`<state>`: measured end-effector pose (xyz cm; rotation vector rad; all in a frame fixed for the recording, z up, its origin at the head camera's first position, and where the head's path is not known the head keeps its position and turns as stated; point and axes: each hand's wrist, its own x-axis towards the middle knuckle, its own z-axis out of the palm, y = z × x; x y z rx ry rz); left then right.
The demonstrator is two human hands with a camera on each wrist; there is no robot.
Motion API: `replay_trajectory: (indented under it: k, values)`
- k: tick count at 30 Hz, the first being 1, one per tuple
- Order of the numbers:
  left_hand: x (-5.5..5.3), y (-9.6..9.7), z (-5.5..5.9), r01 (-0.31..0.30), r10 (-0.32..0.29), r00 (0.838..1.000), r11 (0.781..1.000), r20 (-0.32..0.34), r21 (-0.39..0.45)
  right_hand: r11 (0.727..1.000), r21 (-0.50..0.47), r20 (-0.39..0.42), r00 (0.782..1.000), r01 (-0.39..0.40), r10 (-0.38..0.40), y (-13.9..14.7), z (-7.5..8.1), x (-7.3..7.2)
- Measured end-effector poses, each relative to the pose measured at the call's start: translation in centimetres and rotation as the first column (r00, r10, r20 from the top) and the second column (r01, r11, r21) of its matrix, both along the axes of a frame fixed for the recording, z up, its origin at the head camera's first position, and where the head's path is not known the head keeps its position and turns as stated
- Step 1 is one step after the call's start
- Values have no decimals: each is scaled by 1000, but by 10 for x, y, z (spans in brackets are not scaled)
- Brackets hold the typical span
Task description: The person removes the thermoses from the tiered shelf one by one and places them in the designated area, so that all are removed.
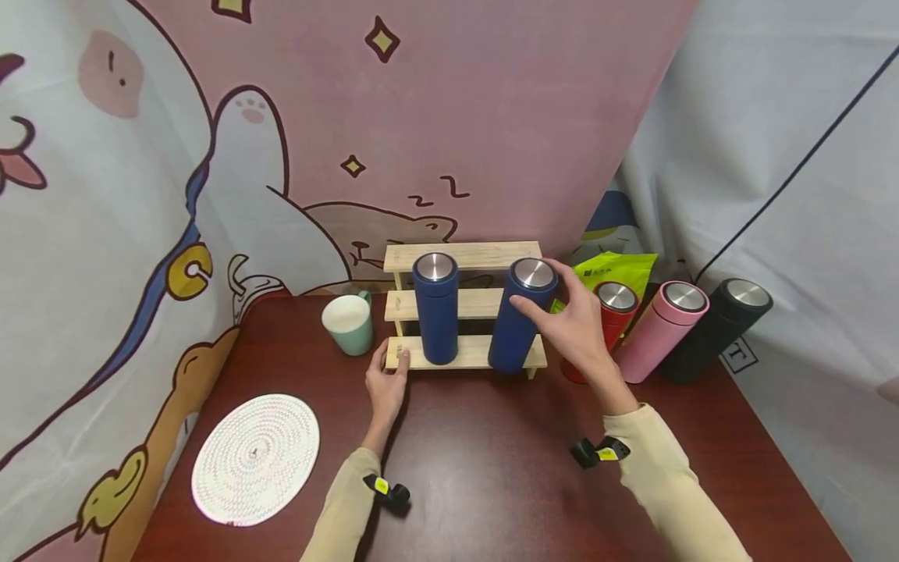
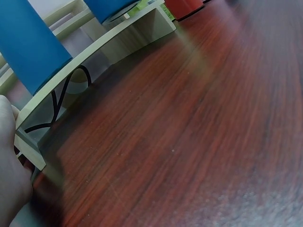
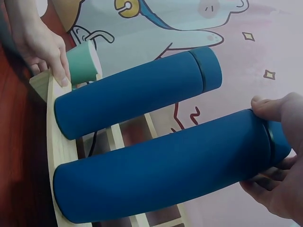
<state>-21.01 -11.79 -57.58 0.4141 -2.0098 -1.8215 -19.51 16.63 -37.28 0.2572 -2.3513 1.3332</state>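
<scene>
My right hand (image 1: pixel 577 328) grips a dark blue thermos bottle (image 1: pixel 516 328) near its steel-topped lid, thumb on one side and fingers on the other. This bottle's base is right at the right part of the lowest step of a three-tier wooden rack (image 1: pixel 470 353), and in the left wrist view it tilts slightly. A second blue thermos bottle (image 1: pixel 437 320) stands upright on the same step, to the left. At that step's left end, my left hand (image 1: pixel 385 388) holds the board, its thumb (image 3: pixel 57 71) lying on top.
Left of the rack stands a mint-green mug (image 1: pixel 349 326). A round white woven mat (image 1: pixel 256 460) lies at the table's left. On the right are a red bottle (image 1: pixel 616 316), a pink bottle (image 1: pixel 660 336), a black bottle (image 1: pixel 712 336) and a yellow-green bag (image 1: pixel 625 269).
</scene>
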Motion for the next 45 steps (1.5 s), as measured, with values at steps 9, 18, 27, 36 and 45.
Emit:
replay_trajectory:
  k: [9, 18, 27, 36, 45]
  values:
    - [-1, -4, -2, 3, -2, 1000, 1000, 5, -10, 999, 31, -25, 999, 21, -20, 10, 2, 17]
    - [0, -4, -3, 7, -7, 1000, 1000, 12, -15, 994, 59, -42, 995, 91, -88, 22, 5, 38]
    - [-1, -3, -4, 8, -8, 1000, 1000, 5, -8, 996, 13, -54, 995, 89, -88, 38, 8, 55]
    - [-1, -2, -3, 10, -10, 1000, 1000, 5, -7, 989, -21, -39, 988, 146, -147, 58, 3, 69]
    - [2, -1, -2, 8, -8, 1000, 1000, 11, -9, 975, 4, -27, 975, 222, -222, 82, -3, 80]
